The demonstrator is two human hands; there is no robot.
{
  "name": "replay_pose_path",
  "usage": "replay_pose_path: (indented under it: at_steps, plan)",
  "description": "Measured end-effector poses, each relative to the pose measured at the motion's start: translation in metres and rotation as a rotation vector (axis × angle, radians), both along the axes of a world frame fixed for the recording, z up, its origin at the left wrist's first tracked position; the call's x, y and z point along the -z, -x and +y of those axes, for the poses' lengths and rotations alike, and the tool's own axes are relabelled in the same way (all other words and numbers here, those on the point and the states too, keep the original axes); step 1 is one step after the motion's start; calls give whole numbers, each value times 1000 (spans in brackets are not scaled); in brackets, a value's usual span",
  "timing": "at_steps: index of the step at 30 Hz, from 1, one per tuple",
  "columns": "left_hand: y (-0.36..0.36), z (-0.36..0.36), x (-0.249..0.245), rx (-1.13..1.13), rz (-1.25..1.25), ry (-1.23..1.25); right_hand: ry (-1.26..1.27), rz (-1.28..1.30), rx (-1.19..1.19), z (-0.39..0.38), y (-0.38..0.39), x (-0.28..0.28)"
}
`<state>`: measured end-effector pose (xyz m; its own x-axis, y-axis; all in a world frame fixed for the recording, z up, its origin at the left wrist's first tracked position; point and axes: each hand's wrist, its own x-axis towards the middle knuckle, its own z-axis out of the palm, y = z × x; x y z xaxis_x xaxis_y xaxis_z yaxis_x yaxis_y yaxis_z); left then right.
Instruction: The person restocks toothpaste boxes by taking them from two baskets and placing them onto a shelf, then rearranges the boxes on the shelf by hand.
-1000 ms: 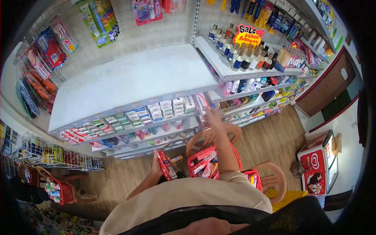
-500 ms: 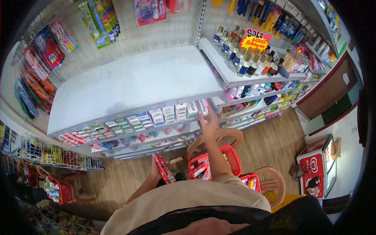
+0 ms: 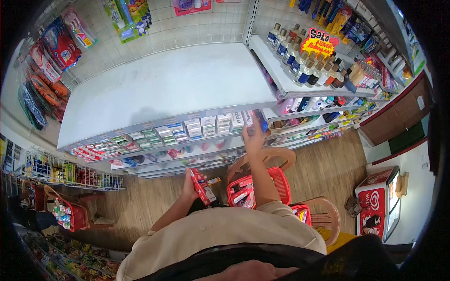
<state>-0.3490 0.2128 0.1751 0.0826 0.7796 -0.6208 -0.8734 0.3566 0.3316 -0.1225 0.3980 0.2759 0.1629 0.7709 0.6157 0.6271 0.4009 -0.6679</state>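
My left hand [image 3: 190,186] is closed round red toothpaste boxes [image 3: 202,187], low in front of the shelf unit. My right hand [image 3: 254,137] reaches up to the right end of the row below the white top shelf [image 3: 164,84]. Its fingers touch a white and red box [image 3: 248,119] that stands beside white boxes [image 3: 236,120]; whether they grip it is hard to make out. More small boxes [image 3: 165,134] are stacked in rows to the left. Under my right forearm, a red basket [image 3: 280,185] holds red and white packages [image 3: 243,193].
Perfume bottles [image 3: 304,70] and a sale sign [image 3: 319,43] stand on the right shelf. Brown plastic chairs [image 3: 328,220] are near the baskets. A red freezer [image 3: 372,206] is at the right. Another basket [image 3: 79,218] sits at the left, beside a person's dark-clothed leg [image 3: 44,219].
The view has shifted, so the shelves sit slightly higher in the frame. My right hand remains at the end box, and my left hand has come up a little with the red boxes.
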Motion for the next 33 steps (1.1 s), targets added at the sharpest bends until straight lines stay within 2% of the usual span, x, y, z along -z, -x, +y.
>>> replay_pose_path:
  at_steps: [3, 5, 7, 11, 14, 19, 21, 23, 25, 27, 29, 31, 32, 33]
  plan:
    - [-4, 9, -7, 62, -51, -32, 15, 38, 4, -3, 2, -5]
    - [-12, 16, -10, -26, 24, -21, 30, 49, 3, -5, 2, -9]
    - [-12, 22, -12, 12, 53, 1, -10, 27, -9, -6, 2, -13]
    - [-22, 31, -32, 42, 41, -69, 166, 74, -13, -5, -1, -5]
    - [-30, 39, -47, 67, -28, -131, 157, 128, -43, -8, -4, 1]
    - [-42, 53, -69, 138, -215, -267, 76, 338, -6, -69, -12, 12]
    - [-51, 59, -74, 74, -129, -316, 487, 649, -340, -105, -26, 33]
    - [-60, 67, -80, 55, -190, -370, 802, 840, -636, -140, -30, 34]
    - [-71, 68, -93, 42, -253, -418, 1302, 1081, -660, -171, -31, -15]
    - [-82, 64, -112, -42, -307, -462, 1312, 1146, -701, -173, -42, -4]
    - [-82, 61, -108, 60, -391, -460, 1013, 1193, -517, -173, -53, 2]
    - [-83, 53, -108, 272, -486, -510, 974, 1160, -516, -166, -69, 2]
    - [-83, 49, -117, 376, -550, -530, 874, 1165, -563, -165, -73, -7]
    - [-81, 47, -120, 387, -551, -530, 775, 1168, -609, -164, -77, -15]
